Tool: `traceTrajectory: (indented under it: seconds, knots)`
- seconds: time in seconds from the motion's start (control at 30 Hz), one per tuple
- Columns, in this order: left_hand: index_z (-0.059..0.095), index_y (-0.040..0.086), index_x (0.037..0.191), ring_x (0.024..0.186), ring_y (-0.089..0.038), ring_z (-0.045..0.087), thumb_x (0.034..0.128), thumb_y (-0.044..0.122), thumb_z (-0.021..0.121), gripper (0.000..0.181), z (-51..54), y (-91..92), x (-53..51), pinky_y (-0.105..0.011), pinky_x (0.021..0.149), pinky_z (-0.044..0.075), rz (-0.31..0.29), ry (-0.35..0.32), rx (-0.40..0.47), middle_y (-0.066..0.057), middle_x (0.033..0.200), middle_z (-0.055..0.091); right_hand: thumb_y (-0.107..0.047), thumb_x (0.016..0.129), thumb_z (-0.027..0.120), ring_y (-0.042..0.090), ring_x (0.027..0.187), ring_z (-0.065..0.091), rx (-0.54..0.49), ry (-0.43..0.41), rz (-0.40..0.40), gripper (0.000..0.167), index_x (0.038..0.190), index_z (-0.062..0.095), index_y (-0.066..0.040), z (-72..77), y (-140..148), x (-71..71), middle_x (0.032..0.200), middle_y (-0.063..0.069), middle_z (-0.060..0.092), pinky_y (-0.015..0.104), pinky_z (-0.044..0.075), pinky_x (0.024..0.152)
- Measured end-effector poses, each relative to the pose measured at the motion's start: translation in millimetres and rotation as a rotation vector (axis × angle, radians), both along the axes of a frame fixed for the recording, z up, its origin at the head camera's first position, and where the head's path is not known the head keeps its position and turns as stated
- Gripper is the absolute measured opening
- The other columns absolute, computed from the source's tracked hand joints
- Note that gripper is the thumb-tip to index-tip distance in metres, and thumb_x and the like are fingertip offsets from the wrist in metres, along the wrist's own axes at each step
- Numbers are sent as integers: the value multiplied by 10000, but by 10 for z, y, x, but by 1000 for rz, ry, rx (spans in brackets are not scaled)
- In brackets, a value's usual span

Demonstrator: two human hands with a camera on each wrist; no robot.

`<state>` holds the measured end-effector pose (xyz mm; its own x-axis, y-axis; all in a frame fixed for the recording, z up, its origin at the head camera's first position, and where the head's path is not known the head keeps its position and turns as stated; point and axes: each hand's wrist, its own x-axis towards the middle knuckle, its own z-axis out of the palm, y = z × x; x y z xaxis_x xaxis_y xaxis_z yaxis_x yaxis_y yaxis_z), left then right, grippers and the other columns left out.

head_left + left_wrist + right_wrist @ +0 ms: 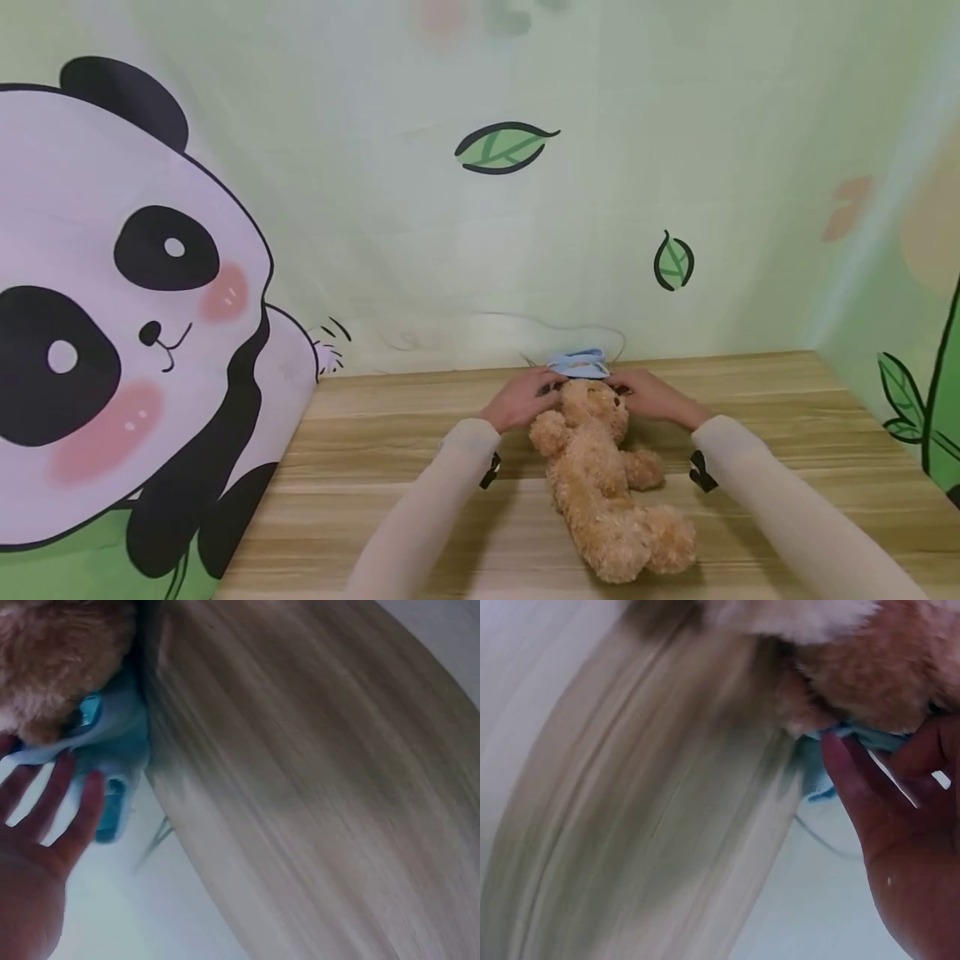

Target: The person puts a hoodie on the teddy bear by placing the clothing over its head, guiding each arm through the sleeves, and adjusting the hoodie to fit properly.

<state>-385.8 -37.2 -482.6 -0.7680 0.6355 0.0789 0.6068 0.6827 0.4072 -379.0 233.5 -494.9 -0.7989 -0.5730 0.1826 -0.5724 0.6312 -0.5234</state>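
A light brown plush bear lies on its back on the wooden table, its head toward the wall. A light blue cloth piece sits at the top of its head, also seen as blue cloth in the left wrist view. The left hand is at the left side of the head, fingers at the cloth's edge. On the other side the right hand pinches the cloth's edge between thumb and fingers; the right wrist view shows this right hand close to the fur.
The wooden table ends at a pale green backdrop with painted leaves. A large painted panda fills the left side. A thin line runs across the backdrop just behind the bear's head.
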Motion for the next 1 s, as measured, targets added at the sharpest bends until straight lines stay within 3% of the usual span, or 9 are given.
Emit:
traceTrajectory:
  seconds: [0.2,0.43,0.63,0.77,1.0]
  knots:
    - [540,178,1403,1158,-191,585,936,551,569,598,-1,21,-6,-363,994,474,0,-64,33,-38,1342,591,53,812,508,409,1159,608,-66,-162,27,497,1301,592,37,60,50,46,1289,245,615,516,514,940]
    - [467,174,1463,1387,-242,449,862,531,672,729,-3,37,-13,-379,1122,397,-16,-93,-2,-59,1502,474,49,851,539,499,1281,486,-94,-341,127,582,1421,425,92,156,123,74,1427,319,461,534,473,1002]
    - [469,170,1459,1360,-231,476,855,536,684,738,10,24,8,-373,1109,409,-35,-86,-6,-57,1482,496,-45,802,630,505,1391,340,-100,-532,136,776,1504,309,31,192,169,97,1530,290,330,571,398,1075]
    - [508,145,1424,1348,-225,491,850,471,718,693,55,16,13,-352,1118,399,-57,-71,0,-59,1447,534,-70,842,656,525,1362,367,-120,-500,106,718,1474,345,65,177,174,126,1494,320,364,580,417,1054]
    - [542,115,1383,1293,-243,540,846,405,741,642,139,-12,11,-355,1085,432,-47,-116,-21,-75,1397,580,-124,902,666,524,1243,501,-126,-314,82,571,1382,455,103,118,147,187,1382,335,484,577,474,984]
